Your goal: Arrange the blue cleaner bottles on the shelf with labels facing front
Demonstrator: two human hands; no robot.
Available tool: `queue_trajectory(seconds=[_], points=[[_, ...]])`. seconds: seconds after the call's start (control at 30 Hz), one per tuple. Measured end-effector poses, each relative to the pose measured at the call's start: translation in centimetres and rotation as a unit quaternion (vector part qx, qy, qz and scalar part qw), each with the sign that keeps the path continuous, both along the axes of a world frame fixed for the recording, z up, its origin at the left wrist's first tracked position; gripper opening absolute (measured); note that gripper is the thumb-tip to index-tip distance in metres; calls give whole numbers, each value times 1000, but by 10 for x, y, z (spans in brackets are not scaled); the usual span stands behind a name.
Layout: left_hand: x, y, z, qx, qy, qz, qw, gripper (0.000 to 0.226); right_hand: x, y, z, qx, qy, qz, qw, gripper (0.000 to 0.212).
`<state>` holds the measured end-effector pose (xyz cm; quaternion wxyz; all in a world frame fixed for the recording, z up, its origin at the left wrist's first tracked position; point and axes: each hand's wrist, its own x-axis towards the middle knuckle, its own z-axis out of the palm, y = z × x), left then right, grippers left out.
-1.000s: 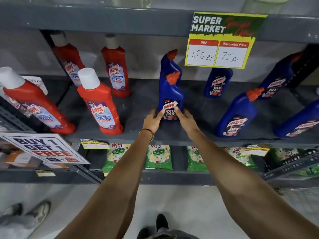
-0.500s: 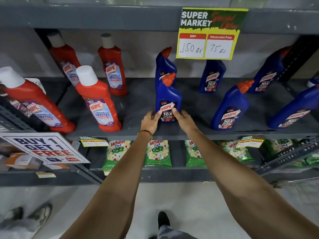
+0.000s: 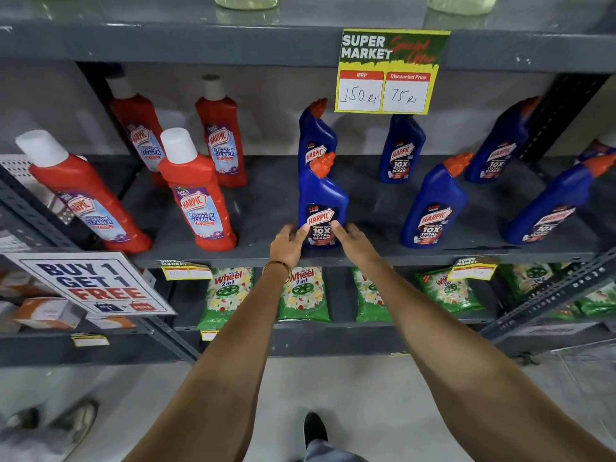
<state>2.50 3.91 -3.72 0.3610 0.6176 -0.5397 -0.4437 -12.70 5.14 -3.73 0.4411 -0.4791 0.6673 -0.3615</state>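
A blue cleaner bottle (image 3: 322,201) with an orange cap stands near the front edge of the grey shelf (image 3: 266,208), label facing me. My left hand (image 3: 288,245) grips its base from the left and my right hand (image 3: 351,241) from the right. Behind it stands a second blue bottle (image 3: 315,136). More blue bottles stand to the right: one at the back (image 3: 401,148), one at the front (image 3: 433,203), another further back right (image 3: 500,141) and one at the far right (image 3: 550,205). Their labels all face forward.
Red bathroom cleaner bottles (image 3: 196,191) fill the shelf's left half. A yellow price sign (image 3: 390,71) hangs from the shelf above. Green detergent packets (image 3: 303,295) lie on the lower shelf. A "Buy 1 Get 1 Free" sign (image 3: 90,281) sits at lower left. Someone's shoes (image 3: 50,421) show at bottom left.
Both hands have stayed on the front blue bottle's base. The bottle has shifted a little toward the shelf's front edge. The view has drifted slightly.
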Motion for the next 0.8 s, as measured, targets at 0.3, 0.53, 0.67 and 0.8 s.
queue_trajectory(seconds=[0.3,0.53,0.67,0.8], points=[[-1,2,0,2,1,7,1000,44,-4,-2,0,0,10,17,1000,54],[-1,3,3,10,10,8,1000,45,-4,-1,4,9,22,23,999,58],[-2,4,5,15,7,7,1000,46,-6,1,6,11,32,38,999,56],[-2,9,9,6,-24,15,1000,48,-7,3,4,-13,68,20,997,52]])
